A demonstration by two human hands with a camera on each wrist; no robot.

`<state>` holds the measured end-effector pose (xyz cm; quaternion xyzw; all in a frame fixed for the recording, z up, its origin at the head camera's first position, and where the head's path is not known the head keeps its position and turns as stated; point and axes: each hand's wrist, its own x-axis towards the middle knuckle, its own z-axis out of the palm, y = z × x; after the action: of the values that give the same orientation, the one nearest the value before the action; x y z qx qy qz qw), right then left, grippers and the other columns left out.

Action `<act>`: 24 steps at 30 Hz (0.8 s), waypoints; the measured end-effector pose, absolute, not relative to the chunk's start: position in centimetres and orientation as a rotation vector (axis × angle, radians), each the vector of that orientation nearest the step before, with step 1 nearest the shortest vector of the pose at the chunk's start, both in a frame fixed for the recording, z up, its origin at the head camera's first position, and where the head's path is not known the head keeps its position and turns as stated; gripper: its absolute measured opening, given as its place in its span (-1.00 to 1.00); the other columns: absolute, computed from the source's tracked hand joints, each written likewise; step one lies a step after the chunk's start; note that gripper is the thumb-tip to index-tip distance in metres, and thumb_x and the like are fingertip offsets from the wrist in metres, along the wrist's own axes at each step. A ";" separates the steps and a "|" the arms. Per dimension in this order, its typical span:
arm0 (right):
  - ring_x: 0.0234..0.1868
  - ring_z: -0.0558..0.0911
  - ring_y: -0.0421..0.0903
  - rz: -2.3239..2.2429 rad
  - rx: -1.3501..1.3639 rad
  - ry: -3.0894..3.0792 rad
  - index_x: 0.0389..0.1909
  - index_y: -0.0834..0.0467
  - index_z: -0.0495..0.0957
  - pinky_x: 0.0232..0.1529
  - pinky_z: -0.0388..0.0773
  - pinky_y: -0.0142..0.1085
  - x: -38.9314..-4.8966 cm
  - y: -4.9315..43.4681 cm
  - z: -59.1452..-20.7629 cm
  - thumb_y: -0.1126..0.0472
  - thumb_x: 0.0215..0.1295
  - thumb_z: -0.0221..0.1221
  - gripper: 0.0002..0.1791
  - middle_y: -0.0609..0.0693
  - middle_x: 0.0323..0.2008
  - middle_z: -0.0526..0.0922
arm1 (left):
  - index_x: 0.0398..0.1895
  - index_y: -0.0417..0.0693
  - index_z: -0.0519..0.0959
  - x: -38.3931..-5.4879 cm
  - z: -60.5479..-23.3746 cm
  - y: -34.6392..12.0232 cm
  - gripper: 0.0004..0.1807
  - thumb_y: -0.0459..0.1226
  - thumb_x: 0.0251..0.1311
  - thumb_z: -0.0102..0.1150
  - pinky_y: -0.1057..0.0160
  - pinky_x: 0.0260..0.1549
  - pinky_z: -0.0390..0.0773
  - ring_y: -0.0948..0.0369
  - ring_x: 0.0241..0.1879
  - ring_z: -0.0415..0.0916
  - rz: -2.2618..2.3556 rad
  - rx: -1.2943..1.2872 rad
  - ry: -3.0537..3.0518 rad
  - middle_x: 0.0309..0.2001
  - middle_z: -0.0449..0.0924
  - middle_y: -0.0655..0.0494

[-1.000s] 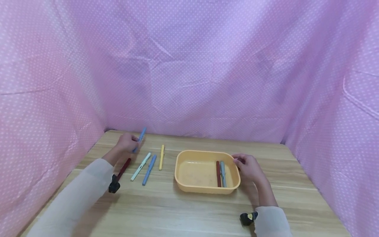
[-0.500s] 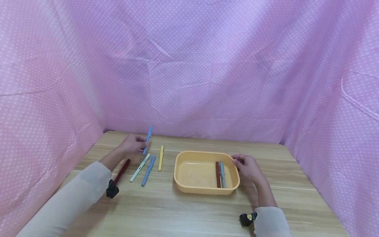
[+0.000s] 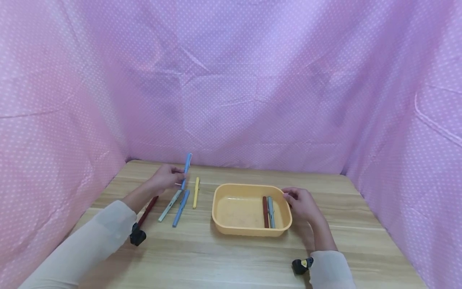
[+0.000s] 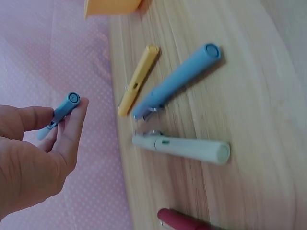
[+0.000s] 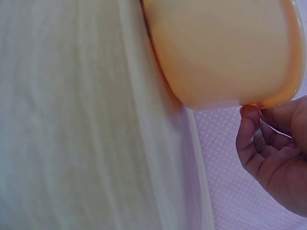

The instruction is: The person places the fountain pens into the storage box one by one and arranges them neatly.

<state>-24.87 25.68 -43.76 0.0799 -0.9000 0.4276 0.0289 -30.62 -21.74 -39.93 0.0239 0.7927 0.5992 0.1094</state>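
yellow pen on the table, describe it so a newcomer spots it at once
On the wooden table stands a light-orange tray. In the head view, the yellow pen lies just left of it. Further left lie a blue pen and a pale green pen; this one alone is yellow.

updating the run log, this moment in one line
left fingers: pinch blue pen; right fingers: hold tray edge; tray: red pen, grey-blue pen; table: yellow pen, second blue pen, mint pen, maroon pen

Tabletop (image 3: 202, 257) common to all views
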 end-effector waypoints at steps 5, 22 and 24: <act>-0.19 0.65 -0.05 1.312 0.248 -2.778 0.13 0.36 0.60 -0.18 0.69 -0.32 -24.8 25.6 -43.9 0.31 0.56 0.07 -0.71 0.14 -0.19 0.71 | 0.18 -0.53 0.39 -30.2 -40.1 -21.2 -0.66 -0.43 0.47 0.05 0.08 -0.03 0.75 -0.12 0.02 0.63 1.761 0.093 2.320 0.00 0.60 -0.27; -0.16 0.67 -0.02 1.306 0.249 -2.783 0.15 0.36 0.59 -0.17 0.69 -0.29 -24.8 25.8 -43.7 0.30 0.56 0.07 -0.70 0.15 -0.15 0.72 | 0.24 -0.51 0.39 -28.7 -39.7 -18.3 -0.58 -0.37 0.46 0.11 0.10 0.00 0.74 -0.10 -0.01 0.63 1.804 0.203 2.232 0.12 0.50 -0.40; -0.17 0.66 -0.03 1.308 0.246 -2.783 0.15 0.36 0.59 -0.17 0.69 -0.30 -24.9 25.8 -43.6 0.30 0.56 0.07 -0.70 0.14 -0.15 0.72 | 0.24 -0.52 0.39 -28.5 -39.6 -17.9 -0.58 -0.37 0.46 0.12 0.10 -0.01 0.74 -0.01 -0.08 0.65 1.811 0.226 2.221 0.08 0.52 -0.38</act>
<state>-24.88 25.76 -43.64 0.0796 -0.9018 0.4239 0.0282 -28.48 -17.94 -39.61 0.0779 0.7658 0.6243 0.1329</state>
